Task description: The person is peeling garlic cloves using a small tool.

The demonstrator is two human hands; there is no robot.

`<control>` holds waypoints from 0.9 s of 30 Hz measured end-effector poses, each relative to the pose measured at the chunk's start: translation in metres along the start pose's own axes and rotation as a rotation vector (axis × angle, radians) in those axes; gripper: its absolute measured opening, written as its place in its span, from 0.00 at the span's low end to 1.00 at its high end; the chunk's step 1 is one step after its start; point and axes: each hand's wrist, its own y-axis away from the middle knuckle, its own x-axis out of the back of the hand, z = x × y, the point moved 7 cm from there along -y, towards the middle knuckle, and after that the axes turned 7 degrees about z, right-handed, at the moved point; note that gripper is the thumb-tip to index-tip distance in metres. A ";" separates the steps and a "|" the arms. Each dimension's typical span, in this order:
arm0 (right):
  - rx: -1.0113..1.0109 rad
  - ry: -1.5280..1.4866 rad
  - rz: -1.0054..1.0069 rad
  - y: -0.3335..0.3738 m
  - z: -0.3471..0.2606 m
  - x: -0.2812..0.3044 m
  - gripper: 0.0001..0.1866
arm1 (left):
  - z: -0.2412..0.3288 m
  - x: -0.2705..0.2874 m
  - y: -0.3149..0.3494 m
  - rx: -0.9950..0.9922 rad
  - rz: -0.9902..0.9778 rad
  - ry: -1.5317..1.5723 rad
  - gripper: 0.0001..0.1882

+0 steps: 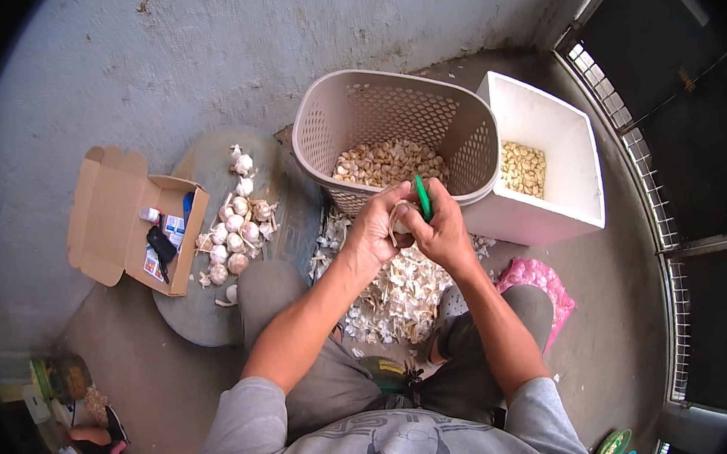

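Both my hands meet over the near rim of a tall brown plastic basket [305,135], which holds garlic cloves [386,162]. My left hand [369,230] is closed around a pale garlic bulb [398,220], partly covered by the fingers. In my right hand [447,232] is a knife with a green handle [422,198]; its blade is hidden. The right thumb presses against the garlic. Dry garlic skins [401,295] lie heaped on the floor below, between my legs.
A white foam box [545,221] with pale cloves [524,169] stands right of the basket. At left, garlic bulbs [234,229] lie on a round grey surface [191,320] beside an open cardboard box [104,222]. A pink bag [546,288] lies by my right knee.
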 end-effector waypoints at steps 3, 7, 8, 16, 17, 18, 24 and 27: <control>-0.026 0.006 0.015 -0.002 0.006 0.002 0.17 | 0.002 -0.007 -0.001 -0.010 0.078 0.042 0.12; 0.020 -0.089 0.028 -0.003 -0.019 0.003 0.12 | 0.013 0.006 -0.019 0.100 -0.258 0.135 0.17; -0.082 -0.159 -0.001 -0.004 -0.007 0.005 0.11 | 0.012 0.006 -0.017 0.098 -0.260 0.133 0.17; -0.446 -0.572 0.007 -0.004 0.025 0.025 0.15 | 0.027 -0.020 0.010 -0.271 -0.078 -0.197 0.28; -0.476 -0.643 0.085 -0.002 0.031 0.028 0.14 | 0.027 -0.024 0.011 -0.322 -0.065 -0.287 0.27; -0.470 -0.589 0.156 -0.003 0.032 0.026 0.13 | 0.024 -0.027 0.011 -0.346 -0.063 -0.346 0.21; -0.303 -0.273 0.035 -0.007 0.025 0.012 0.09 | 0.033 -0.013 0.015 -0.547 0.122 -0.476 0.10; -0.455 -0.465 0.000 -0.005 0.031 0.018 0.09 | 0.040 -0.011 0.017 -0.485 0.135 -0.286 0.08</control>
